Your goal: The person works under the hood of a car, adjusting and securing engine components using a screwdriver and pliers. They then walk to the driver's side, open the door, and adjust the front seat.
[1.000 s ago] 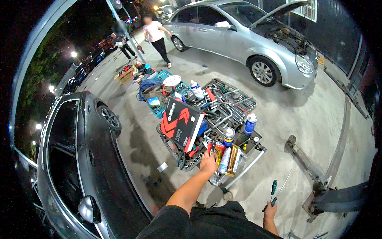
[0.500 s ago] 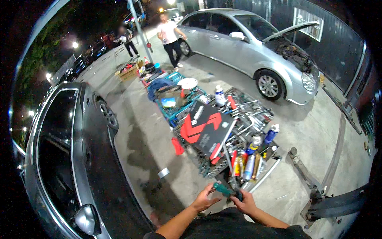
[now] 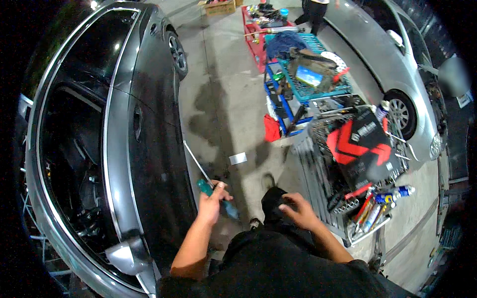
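My left hand (image 3: 210, 204) is closed around a screwdriver (image 3: 198, 163), beside the dark grey car. Its long thin shaft points up and to the left. A green handle (image 3: 203, 187) sticks out on one side of the fist, and a blurred blue-green handle (image 3: 230, 209) on the other; these look like two tools held together, though the second one's shaft is hidden. My right hand (image 3: 299, 212) holds nothing, its fingers apart and slightly bent, in front of my dark trousers and left of the tool cart (image 3: 318, 174).
A dark grey car (image 3: 154, 124) with a side mirror (image 3: 126, 257) stands close on the left. The cart carries a black-and-red case (image 3: 365, 149), spray cans (image 3: 395, 193) and sockets. Beyond are a teal tray (image 3: 323, 94), a red cart (image 3: 254, 47), a silver car (image 3: 367, 49) and a person's legs (image 3: 314, 17).
My view has turned down and toward the dark car. The green-handled tools have moved from between both hands by the cart into my left hand. My right hand has let go.
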The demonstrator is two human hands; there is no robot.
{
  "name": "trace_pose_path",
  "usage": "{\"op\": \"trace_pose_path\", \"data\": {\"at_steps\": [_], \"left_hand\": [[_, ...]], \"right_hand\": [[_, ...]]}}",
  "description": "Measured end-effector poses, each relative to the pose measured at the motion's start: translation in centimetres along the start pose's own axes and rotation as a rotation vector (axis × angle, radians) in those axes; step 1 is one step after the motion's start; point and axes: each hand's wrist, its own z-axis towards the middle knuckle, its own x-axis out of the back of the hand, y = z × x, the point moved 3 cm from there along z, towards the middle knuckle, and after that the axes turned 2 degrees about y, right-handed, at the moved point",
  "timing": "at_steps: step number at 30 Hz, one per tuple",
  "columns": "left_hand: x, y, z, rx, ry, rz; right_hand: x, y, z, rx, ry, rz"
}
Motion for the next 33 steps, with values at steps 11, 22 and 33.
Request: {"op": "trace_pose_path", "data": {"at_steps": [11, 22, 33], "left_hand": [[16.9, 0.3, 19.1, 0.275, 0.447, 1.136], [17.3, 11.5, 49.6, 0.178, 0.686, 0.683], [5.9, 57.5, 102.7, -0.381, 0.183, 0.78]], "right_hand": [[3.9, -2.2, 40.9, -0.036, -0.023, -0.199], [2.9, -14.7, 91.9, 0.358, -0.038, -0.457], [1.4, 11.0, 100.9, -1.158, -0.133, -0.257]]}}
